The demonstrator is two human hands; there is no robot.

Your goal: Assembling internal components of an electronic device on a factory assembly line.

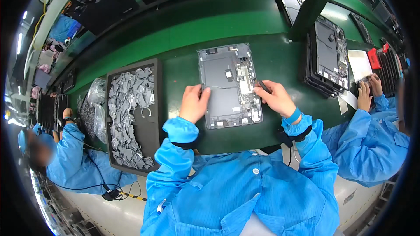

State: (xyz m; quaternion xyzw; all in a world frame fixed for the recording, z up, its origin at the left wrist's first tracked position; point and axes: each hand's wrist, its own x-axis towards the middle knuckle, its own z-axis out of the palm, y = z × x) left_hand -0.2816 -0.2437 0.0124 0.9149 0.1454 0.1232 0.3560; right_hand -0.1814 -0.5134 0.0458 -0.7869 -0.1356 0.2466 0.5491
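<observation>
An opened tablet (218, 74) lies on the green bench in front of me, its internal parts facing up. Along its right side run a circuit board and several small components, and a short cable crosses the dark grey middle. My left hand (194, 103) grips the tablet's left edge, thumb on top. In my right hand (278, 99) is a slim black pen-like tool (264, 86), pinched between thumb and fingers over the board side. Its tip is too small to make out.
Left of me stands a black tray (151, 144) heaped with grey flat parts (127, 113), beside a clear plastic bag (97, 100). Opened tablets (326, 57) are stacked to the right, near a dark green post (313, 8). Co-workers in blue sit on both sides.
</observation>
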